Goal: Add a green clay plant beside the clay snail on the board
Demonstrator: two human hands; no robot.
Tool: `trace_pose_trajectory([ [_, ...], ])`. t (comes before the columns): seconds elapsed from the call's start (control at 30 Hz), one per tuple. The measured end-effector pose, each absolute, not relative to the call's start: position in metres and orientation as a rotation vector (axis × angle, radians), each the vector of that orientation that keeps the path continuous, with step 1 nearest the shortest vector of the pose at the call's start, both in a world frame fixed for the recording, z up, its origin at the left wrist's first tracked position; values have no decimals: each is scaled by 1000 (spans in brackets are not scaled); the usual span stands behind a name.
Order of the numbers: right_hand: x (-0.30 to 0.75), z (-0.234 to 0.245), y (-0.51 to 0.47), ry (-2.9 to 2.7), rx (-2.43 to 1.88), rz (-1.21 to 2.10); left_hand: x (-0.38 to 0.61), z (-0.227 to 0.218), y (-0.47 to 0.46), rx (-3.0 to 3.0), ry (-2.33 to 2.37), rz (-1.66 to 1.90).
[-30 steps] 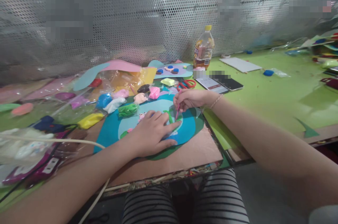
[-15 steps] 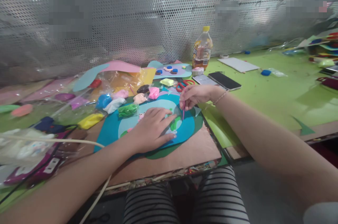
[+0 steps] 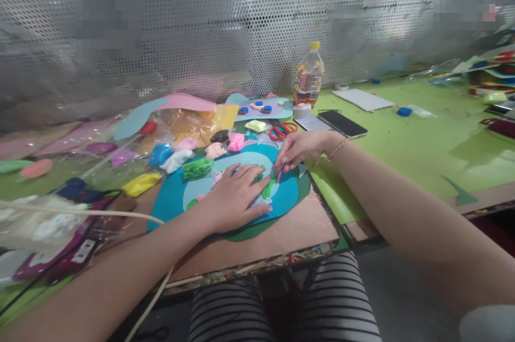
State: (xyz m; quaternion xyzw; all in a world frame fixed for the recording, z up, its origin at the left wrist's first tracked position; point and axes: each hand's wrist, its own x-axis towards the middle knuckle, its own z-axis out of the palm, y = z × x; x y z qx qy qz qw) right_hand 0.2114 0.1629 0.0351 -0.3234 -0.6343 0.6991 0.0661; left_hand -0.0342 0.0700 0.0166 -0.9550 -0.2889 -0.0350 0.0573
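My left hand [image 3: 235,197] lies flat with spread fingers on a blue round paper craft [image 3: 177,199] that rests on a brown board [image 3: 289,229]. My right hand [image 3: 300,148] pinches a thin pink stick tool [image 3: 284,162], its tip down at a strip of green clay [image 3: 267,189] stuck on the blue paper just beyond my left fingertips. A light blue oval and small pink clay bits sit under and beside my left hand.
Bagged clay lumps lie behind the craft: green [image 3: 196,168], yellow [image 3: 140,184], blue [image 3: 160,154], pink [image 3: 235,142]. Red scissors [image 3: 284,130], a phone [image 3: 341,123] and a bottle [image 3: 308,76] stand further back. A perforated metal wall [image 3: 225,20] closes the rear. A cord [image 3: 92,214] crosses at left.
My right hand shifted slightly right and lowered the pink stick onto the green clay strip. My left hand stayed flat on the paper, fingers barely shifting.
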Motion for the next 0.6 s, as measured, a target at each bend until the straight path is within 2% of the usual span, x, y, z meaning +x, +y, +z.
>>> trace_pose_trajectory([
  [0.6, 208, 38, 160, -2029, -1014, 2010, -33, 18, 69, -2867, -876, -64],
])
